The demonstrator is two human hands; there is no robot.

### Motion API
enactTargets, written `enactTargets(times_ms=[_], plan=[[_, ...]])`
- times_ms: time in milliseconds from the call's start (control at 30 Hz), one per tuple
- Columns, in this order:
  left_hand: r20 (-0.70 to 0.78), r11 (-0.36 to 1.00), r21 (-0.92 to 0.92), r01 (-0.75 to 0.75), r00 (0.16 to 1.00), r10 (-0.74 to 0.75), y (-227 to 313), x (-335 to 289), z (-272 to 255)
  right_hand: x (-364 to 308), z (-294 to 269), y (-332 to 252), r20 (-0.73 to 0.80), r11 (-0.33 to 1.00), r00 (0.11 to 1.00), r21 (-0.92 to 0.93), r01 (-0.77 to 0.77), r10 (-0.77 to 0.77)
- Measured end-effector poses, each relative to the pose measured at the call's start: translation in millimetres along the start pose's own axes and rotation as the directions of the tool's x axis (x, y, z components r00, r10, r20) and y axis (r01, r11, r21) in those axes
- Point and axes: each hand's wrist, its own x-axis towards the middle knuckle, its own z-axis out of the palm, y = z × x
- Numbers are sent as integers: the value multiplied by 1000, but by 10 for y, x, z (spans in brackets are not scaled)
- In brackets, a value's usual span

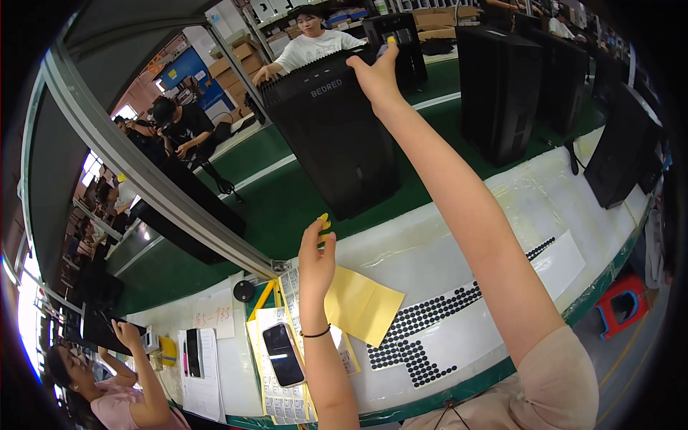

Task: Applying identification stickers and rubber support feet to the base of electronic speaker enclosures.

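Observation:
A tall black appliance casing (333,136) with a ridged top stands on the green belt in front of me. My right hand (376,79) reaches up to its top right corner, thumb on the near edge, fingers curled over the side. My left hand (315,259) hovers by the belt's near edge, below the casing's lower end, fingers apart and nothing in them. Yellow covers show on fingertips of both hands. Under the left wrist lie a yellow backing sheet (363,304), label sheets (292,408) and a dark-screened phone (284,355).
Sheets of round black pads (430,315) lie on the white worktop (494,208). More black casings (498,93) stand along the belt (269,161). A metal post (161,183) rises at left. Across the belt, a person in white (319,43) touches the casing's far left corner. A red-blue stool (622,307) stands right.

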Motion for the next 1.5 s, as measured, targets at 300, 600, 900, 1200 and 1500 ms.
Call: enactTargets(times_ms=[300,600,900,1200,1500], plan=[[334,154,-917,368,919,-211,189,-74,305,-650,-833,-385,71,981,983,112,160,-168],[586,-343,-789,509,792,-172,540,-187,643,-1302,-1546,-595,60,951,949,9,309,-309],[233,238,-939,248,968,-89,221,-457,972,-2069,-1957,-597,135,915,905,94,393,-403],[279,57,-958,280,960,-30,-637,-561,857,-2187,-1978,-942,200,949,955,271,161,-219],[36,104,-994,36,999,2,369,-373,168,-1963,-2181,-451,89,954,957,94,-286,278]])
